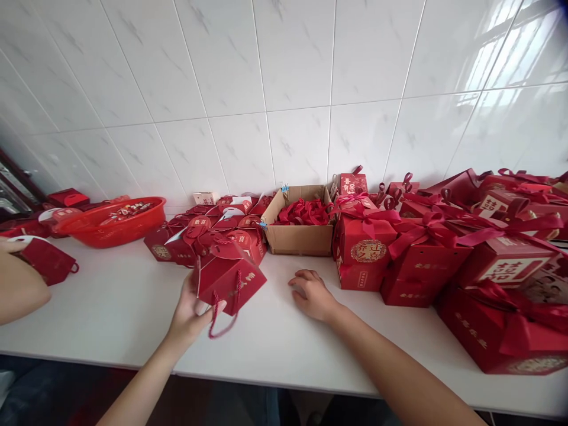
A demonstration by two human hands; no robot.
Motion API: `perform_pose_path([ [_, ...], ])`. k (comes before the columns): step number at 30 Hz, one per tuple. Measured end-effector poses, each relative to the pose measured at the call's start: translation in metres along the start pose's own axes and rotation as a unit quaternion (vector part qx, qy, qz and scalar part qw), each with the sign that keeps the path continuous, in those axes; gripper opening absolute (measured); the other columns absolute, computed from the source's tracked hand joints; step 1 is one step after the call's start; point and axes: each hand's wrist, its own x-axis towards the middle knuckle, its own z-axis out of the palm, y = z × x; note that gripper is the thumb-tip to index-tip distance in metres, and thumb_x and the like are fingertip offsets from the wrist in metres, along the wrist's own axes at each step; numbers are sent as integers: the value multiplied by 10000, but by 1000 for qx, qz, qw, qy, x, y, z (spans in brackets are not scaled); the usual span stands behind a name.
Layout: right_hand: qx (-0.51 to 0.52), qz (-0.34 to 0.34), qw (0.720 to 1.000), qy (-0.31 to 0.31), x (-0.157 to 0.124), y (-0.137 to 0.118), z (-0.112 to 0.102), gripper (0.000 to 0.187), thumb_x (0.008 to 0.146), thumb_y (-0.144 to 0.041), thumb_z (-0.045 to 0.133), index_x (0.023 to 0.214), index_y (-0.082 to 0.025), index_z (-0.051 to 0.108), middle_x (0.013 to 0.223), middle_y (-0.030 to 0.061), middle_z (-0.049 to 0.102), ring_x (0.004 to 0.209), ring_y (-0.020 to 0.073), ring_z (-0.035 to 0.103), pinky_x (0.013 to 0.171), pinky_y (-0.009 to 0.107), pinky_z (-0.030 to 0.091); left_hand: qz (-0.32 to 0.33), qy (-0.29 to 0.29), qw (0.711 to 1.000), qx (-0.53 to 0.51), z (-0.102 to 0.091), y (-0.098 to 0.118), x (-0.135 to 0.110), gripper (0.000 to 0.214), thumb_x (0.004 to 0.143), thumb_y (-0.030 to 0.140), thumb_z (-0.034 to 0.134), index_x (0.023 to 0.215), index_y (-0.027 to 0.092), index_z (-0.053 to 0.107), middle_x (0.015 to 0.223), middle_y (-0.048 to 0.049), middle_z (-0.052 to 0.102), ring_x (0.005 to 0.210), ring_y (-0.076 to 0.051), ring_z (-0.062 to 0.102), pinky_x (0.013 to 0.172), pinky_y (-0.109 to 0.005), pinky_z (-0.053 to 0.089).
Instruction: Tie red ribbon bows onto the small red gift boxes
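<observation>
My left hand (190, 313) grips a dark red gift box (231, 278) by its side and holds it tilted above the white table. A twisted red cord handle hangs in a loop from the box, and gold characters mark its face. Loosely curled, my right hand (313, 294) rests on the tabletop with its thumb apart and nothing visible in it. Just behind it stands an open cardboard box (298, 239) holding a heap of red ribbons (305, 212). Behind the held box, more red gift boxes (165, 244) are crowded together.
On the right, many ribbon-tied red boxes (368, 251) are stacked along the table (133, 307). A red plastic basin (106, 234) with small wrapped pieces stands on the left. At the far left, another person's arm (22, 284) is beside a dark red box (48, 260). A tiled wall backs the table.
</observation>
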Motion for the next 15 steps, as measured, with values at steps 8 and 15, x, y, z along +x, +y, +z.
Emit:
perform_pose_path([
  [8,1,-10,1000,5,1,-1,-2,314,783,-188,563,1077,-202,673,1207,111,564,1185,264,454,988,387,365,-123,-142,974,-130,41,11,-5,511,749,449,632,1200,226,546,1246,-124,617,1162,-333,567,896,-459,528],
  [15,10,-20,1000,14,3,2,-1,368,705,-246,663,1065,-168,671,1168,125,583,1113,281,491,954,381,390,-35,-199,979,-16,51,-6,5,945,640,329,755,1418,277,221,1393,-163,457,1183,-312,547,923,-424,511],
])
